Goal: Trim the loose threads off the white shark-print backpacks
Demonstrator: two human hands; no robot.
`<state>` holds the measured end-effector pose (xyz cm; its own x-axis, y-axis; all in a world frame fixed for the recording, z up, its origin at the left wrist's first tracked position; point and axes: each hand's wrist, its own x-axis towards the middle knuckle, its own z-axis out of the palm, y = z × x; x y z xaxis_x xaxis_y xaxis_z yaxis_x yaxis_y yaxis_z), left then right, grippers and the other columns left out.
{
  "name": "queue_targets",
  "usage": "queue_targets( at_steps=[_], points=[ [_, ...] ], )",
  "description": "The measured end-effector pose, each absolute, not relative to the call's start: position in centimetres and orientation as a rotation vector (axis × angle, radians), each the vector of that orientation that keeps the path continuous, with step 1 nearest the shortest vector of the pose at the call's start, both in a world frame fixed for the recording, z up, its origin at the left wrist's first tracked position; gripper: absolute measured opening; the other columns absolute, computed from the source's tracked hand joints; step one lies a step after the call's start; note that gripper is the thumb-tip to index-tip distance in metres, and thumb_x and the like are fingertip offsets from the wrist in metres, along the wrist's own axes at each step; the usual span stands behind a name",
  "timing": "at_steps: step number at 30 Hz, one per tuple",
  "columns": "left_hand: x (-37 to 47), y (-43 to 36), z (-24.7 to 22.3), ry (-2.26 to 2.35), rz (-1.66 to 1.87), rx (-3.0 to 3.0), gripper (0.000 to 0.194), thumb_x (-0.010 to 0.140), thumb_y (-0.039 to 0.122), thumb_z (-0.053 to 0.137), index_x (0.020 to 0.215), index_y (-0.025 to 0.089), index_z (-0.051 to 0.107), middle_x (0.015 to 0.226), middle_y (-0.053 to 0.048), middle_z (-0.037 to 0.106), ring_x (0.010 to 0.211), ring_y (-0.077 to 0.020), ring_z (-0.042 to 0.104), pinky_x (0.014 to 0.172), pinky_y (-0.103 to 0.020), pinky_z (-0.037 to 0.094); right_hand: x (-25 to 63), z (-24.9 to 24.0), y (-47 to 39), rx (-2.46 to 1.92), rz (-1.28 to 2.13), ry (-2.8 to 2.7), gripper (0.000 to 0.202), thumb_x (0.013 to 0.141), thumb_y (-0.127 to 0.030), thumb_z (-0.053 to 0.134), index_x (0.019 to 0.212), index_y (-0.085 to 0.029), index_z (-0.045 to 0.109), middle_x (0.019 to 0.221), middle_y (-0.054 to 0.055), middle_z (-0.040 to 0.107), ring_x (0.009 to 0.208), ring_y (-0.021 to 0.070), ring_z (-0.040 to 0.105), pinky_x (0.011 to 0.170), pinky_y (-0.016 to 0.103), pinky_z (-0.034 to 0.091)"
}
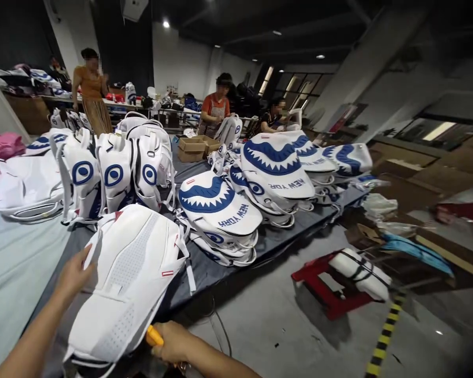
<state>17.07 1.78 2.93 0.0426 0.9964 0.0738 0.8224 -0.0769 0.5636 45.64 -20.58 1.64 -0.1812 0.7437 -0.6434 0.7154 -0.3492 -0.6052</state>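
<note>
Your left grip is bare, its thumb and fingers slender, its wrist narrow. Your left forearm shows uncovered right out to the picture's edge, widening away from the wrist. Your right grip is bare too, fingertips partly hidden. Your right forearm is likewise uncovered, smooth in outline. Nails and knuckles blur too much to read.

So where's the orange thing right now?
In the head view, low and left of centre, the orange thing is in the right hand, by the lower right edge of the nearest white backpack.
</note>
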Motion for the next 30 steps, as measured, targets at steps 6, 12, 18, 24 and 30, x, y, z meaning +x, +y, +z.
queue_targets(
  at_steps=[6, 12, 18, 24, 30],
  points=[
    [21.4, 4.0, 6.1, 2.043, 0.327, 1.808, 0.049, 0.089, 0.042, 0.046, 0.127, 0.016, 0.063, 0.114, -0.020, 0.071, 0.106, -0.0387, 0.068, 0.081, -0.045, 0.054, 54.5, -2.1, -27.1, -1.699, 1.769, -1.018, 0.052, 0.075, -0.042, 0.064, 0.121, -0.022, 0.052, 0.058, -0.006, 0.055, 0.049, 0.0156, 0.058, 0.051, 0.026, 0.047],
    [19.7, -1.8, 5.8, 2.380, 0.134, 1.469, 0.056, 0.083, 0.049, 0.056, 0.125, 0.012, 0.061, 0.112, -0.022, 0.070, 0.104, -0.0439, 0.066, 0.076, -0.052, 0.054, 59.4, -1.2, -29.8, -1.567, 1.472, -0.768, 0.075, 0.070, -0.078, 0.061, 0.118, -0.022, 0.053, 0.068, 0.000, 0.063, 0.056, 0.0185, 0.062, 0.054, 0.030, 0.047],
    [19.6, -6.1, 5.8, 2.089, 0.550, 1.531, 0.050, 0.092, 0.051, 0.045, 0.120, 0.014, 0.065, 0.120, -0.015, 0.069, 0.114, -0.0312, 0.063, 0.088, -0.038, 0.052, 55.6, 2.5, -26.8, -1.461, 1.594, -0.669, 0.075, 0.066, -0.085, 0.061, 0.101, -0.018, 0.059, 0.082, 0.007, 0.069, 0.074, 0.0223, 0.068, 0.074, 0.038, 0.055],
    [21.5, -2.2, 4.5, 1.233, 1.000, 0.779, 0.062, 0.087, 0.056, 0.062, 0.126, 0.008, 0.058, 0.088, -0.012, 0.074, 0.074, -0.0203, 0.071, 0.070, -0.030, 0.057, 52.9, 5.5, -20.5, -1.486, 1.566, -1.287, 0.067, 0.084, -0.079, 0.045, 0.103, -0.018, 0.065, 0.091, 0.009, 0.069, 0.085, 0.0219, 0.064, 0.085, 0.037, 0.052],
    [18.4, 0.1, -0.9, 1.262, 0.851, 0.299, 0.061, 0.102, 0.051, 0.029, 0.113, 0.003, 0.065, 0.099, -0.020, 0.074, 0.077, -0.0195, 0.072, 0.063, -0.028, 0.058, 52.0, 10.1, -9.9, -1.876, 1.195, -1.789, 0.065, 0.097, -0.063, 0.032, 0.137, -0.015, 0.051, 0.085, 0.007, 0.067, 0.077, 0.0211, 0.066, 0.077, 0.034, 0.051]
  ],
)
